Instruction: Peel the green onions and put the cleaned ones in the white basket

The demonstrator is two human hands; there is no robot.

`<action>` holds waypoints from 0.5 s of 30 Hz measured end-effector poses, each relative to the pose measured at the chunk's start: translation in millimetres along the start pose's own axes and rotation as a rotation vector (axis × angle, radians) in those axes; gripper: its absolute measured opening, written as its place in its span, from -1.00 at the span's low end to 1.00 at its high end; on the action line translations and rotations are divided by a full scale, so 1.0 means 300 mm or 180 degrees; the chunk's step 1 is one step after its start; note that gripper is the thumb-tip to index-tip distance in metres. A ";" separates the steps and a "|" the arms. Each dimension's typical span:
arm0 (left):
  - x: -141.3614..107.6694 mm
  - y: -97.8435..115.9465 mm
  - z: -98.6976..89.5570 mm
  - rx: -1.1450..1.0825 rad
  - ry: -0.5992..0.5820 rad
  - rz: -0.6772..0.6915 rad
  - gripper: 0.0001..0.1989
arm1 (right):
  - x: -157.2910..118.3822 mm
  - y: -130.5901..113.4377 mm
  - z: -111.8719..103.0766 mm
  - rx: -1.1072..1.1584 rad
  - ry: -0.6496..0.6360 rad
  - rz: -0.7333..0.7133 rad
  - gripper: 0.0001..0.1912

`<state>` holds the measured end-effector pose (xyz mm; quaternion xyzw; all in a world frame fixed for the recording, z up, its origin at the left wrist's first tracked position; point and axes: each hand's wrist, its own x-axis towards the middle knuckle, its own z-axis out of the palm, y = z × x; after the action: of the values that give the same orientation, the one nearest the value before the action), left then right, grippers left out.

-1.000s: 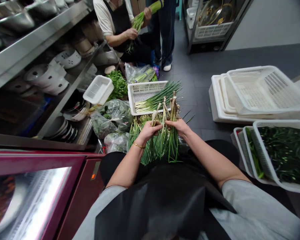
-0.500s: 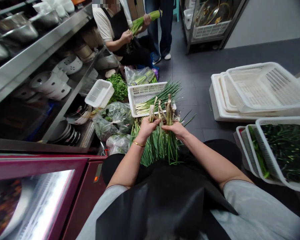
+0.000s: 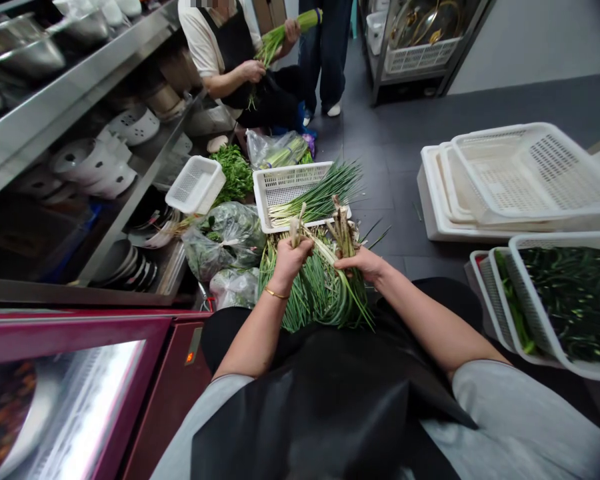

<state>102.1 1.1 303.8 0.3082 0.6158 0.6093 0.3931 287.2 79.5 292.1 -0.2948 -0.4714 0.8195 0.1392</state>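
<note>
My left hand (image 3: 291, 261) is closed around a few scallions, their pale ends (image 3: 296, 231) poking up above my fist. In my right hand (image 3: 367, 263) is a thicker bunch of scallions (image 3: 345, 233) with brown, dirty root ends upward; their green leaves hang down and bend. Pale stalks stretch across the gap between the two hands. Below lies a heap of scallions (image 3: 300, 300), partly covered by my forearms. Just beyond my hands, a white perforated basket (image 3: 261, 200) holds scallions (image 3: 325, 193) with whitish stems, their green tips sticking out to the right.
Bagged greens (image 3: 225, 240), a small white basket (image 3: 196, 185) and leafy greens (image 3: 233, 170) lie to the left. Stacked white crates (image 3: 440, 193) and a basket of green peppers (image 3: 575, 300) stand right. A co-worker (image 3: 230, 60) holds green stalks ahead; another person stands behind.
My hands have moved apart, the right one to the right with its bunch. The stalks in my left hand have dropped lower, and pale stalks now slant between the hands.
</note>
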 end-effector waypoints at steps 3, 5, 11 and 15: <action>0.017 0.014 -0.028 -0.0288 0.0325 -0.0066 -0.84 | -0.024 0.011 -0.024 -0.0088 -0.0080 0.0103 -0.65; 0.035 0.020 -0.044 -0.0208 0.0313 -0.0046 -0.84 | -0.037 0.018 -0.041 -0.0076 -0.0072 0.0078 -0.66; 0.155 -0.016 -0.158 0.0112 0.1207 0.0239 -0.84 | -0.129 0.030 -0.127 -0.0171 -0.0313 0.0146 -0.66; 0.183 -0.057 -0.201 0.0608 0.1075 -0.0252 -0.80 | -0.178 0.045 -0.189 -0.0032 -0.0028 0.0147 -0.66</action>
<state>24.5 16.6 277.8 0.2130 0.7397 0.5752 0.2769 364.6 84.6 277.6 -0.3026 -0.4691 0.8214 0.1167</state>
